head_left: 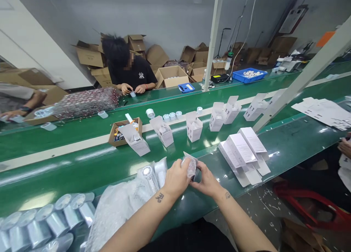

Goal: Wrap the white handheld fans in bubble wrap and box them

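- Gripping a small clear-wrapped item [190, 166], both hands meet just above the near edge of the green work surface [115, 164]
- The left hand [177, 179] has its fingers curled round the left side of the wrapped item, thumb on top, pinching it
- The right hand [207, 180] closes on the same item from the right, its fingertips touching the wrapper, so the item sits squeezed between the two hands
- What is inside the wrapper is too blurred to tell; a clear corner of the wrapper sticks up above the fingers
- Just left of the left hand lies a heap of clear plastic bags [128, 200] with a silver-capped cylinder [148, 175] resting on it
- Further left, at the near corner, a cluster of silver cylinders [46, 222] lies on its sides
- Just right of the right hand sits a stack of flat white cartons [242, 153], apart from the hands
- Beyond the hands, on the green conveyor belt [82, 135], stand opened white boxes [194, 127] in a row, with a small brown cardboard tray [120, 133] to their left
- Small white round caps [172, 116] sit in a line on the belt behind the boxes
- Across the belt, a person in a black T-shirt [137, 74] holds a small part with both hands
- A blue tray [249, 75] stands on the far side to the right, well apart from the hands
- Another person's hand [345, 146] shows at the right edge
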`<state>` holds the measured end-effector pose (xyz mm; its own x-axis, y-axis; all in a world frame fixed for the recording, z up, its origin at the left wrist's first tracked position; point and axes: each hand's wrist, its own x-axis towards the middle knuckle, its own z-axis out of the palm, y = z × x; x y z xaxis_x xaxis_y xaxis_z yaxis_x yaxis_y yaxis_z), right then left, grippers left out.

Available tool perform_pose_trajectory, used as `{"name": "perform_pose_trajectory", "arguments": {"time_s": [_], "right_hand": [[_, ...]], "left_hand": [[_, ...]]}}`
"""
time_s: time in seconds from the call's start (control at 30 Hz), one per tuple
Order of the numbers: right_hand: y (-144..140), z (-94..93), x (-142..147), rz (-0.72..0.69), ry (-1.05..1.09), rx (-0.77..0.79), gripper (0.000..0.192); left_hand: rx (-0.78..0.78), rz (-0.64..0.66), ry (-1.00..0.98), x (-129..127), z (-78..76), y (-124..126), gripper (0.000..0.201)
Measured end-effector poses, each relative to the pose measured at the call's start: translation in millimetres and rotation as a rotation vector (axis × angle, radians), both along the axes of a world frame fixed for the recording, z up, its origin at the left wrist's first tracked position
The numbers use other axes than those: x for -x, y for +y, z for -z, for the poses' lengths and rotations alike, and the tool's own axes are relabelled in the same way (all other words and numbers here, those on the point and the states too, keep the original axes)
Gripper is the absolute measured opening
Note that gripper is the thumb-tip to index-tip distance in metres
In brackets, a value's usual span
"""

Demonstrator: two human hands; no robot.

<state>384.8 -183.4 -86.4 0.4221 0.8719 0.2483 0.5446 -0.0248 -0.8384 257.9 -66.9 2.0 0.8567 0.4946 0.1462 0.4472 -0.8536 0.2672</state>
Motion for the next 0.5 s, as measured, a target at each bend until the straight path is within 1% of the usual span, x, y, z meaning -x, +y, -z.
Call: {"name": "perform_pose_trajectory", "arguments": {"time_s": [0.07,0.13,0.2,0.23,0.27,0.3,0.33,0.37,0.4,0.43,0.47,0.5], "right_hand": [[-1,-0.1,1,0.019,0.065,0.021,0.062],[-4,-3.0,0,0.011,0.156,0.044,0.064],[-13,-7.7,-6,-0.006,0.24,0.007,0.069],[-21,-10.1,-11,0.07,0.273,-0.039,0.07],[-31,-12.4,-17,0.232,0.298,-0.093,0.07],[-43,-14.1,-25,0.463,0.311,-0.139,0.069],[-56,-15.0,-34,0.737,0.313,-0.163,0.067],[-69,-14.9,-44,1.0,0.306,-0.133,0.067],[-81,-13.8,-55,1.156,0.303,-0.043,0.071],[-90,-11.7,-65,1.189,0.309,0.099,0.074],[-97,-9.0,-74,1.187,0.319,0.238,0.074],[-100,-5.8,-81,1.162,0.328,0.329,0.071]], "left_hand": [[-0.082,0.05,0.113,0,2.7,-6,0.035],[-0.152,0.19,0.128,3,9.1,-7,0.046],[-0.19,0.328,0.136,5,20.0,-3,0.051],[-0.202,0.367,0.148,5,26.6,0,0.048],[-0.211,0.387,0.167,4,33.2,2,0.041],[-0.213,0.399,0.191,1,39.2,4,0.037],[-0.208,0.413,0.216,-2,43.9,5,0.037],[-0.196,0.429,0.237,-4,46.7,5,0.041],[-0.177,0.446,0.248,-5,47.1,5,0.043],[-0.156,0.459,0.242,-4,44.9,6,0.045],[-0.137,0.455,0.217,0,40.2,8,0.045],[-0.118,0.43,0.17,8,33.1,12,0.043]]}}
